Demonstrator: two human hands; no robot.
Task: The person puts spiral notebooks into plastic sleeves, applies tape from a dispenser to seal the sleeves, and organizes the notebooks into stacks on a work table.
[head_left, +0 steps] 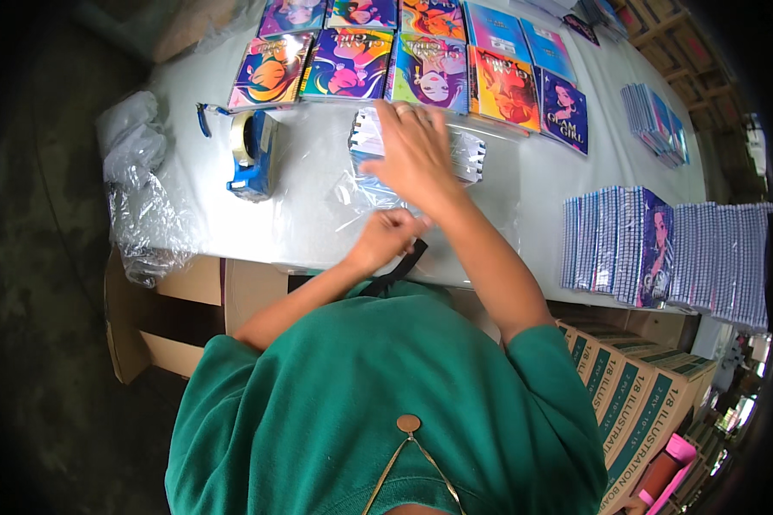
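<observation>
A small bundle of spiral notebooks [367,137] lies on the table in front of me, with clear plastic wrap [376,190] around it. My right hand [414,154] reaches over the bundle, slightly blurred, its fingers stretched out and the palm down; it hides the middle of the notebooks. Nearer to me, my left hand [388,240] is closed with thumb and fingertips together beside the wrap's near edge. Whatever is pinched there is too small or hidden to make out. To the left stands a blue tape dispenser [252,154] with a roll of tape.
Rows of colourful illustrated notebooks [343,64] line the table's far side. Stacked spiral notebooks [605,240] fill the right edge, a smaller stack [655,124] behind them. Crumpled plastic [142,189] hangs over the left edge, near a blue cutter [203,120]. Cardboard boxes [636,395] stand lower right.
</observation>
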